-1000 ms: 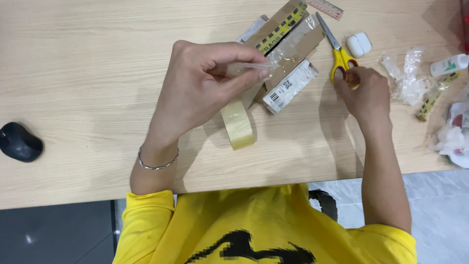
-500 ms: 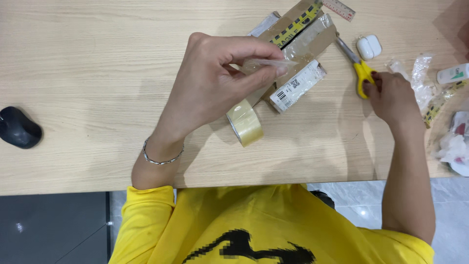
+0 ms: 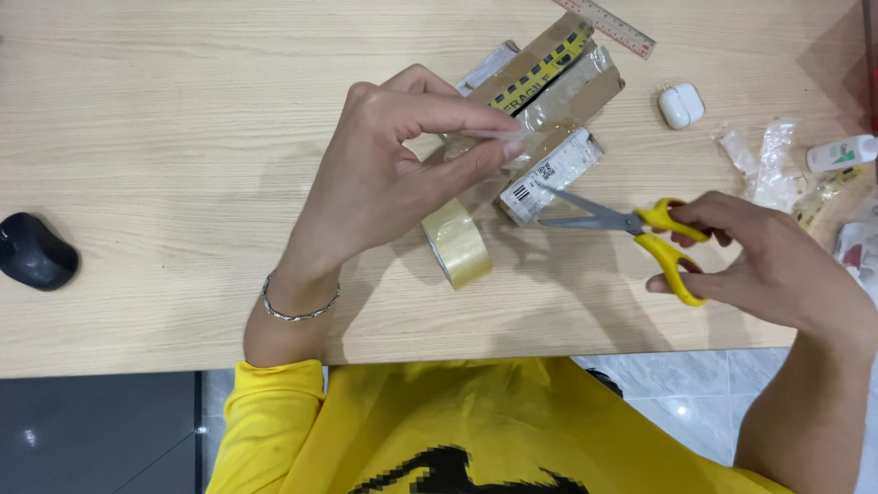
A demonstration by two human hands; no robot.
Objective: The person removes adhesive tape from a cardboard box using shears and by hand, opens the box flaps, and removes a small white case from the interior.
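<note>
Left hand (image 3: 384,174) pinching, right hand (image 3: 768,265) gripping.

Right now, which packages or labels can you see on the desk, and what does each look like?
Cardboard parcel: flat brown box, top centre, wrapped in clear tape.
Warning tape: yellow-and-black strip along the parcel's upper edge.
Shipping label: white rectangle with black codes, at the parcel's lower end.
Small bottle: white with green label, right edge.
Plastic wrappers: clear, crumpled, right side.

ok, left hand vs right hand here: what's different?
The left hand pinches a stretched strip of clear tape above the cardboard parcel; the right hand grips yellow-handled scissors. The left hand wears a wrist bracelet; the right wrist is bare. The left hand hovers over the tape roll; the right hand is nearer the table's edge. Both are bare.
</note>
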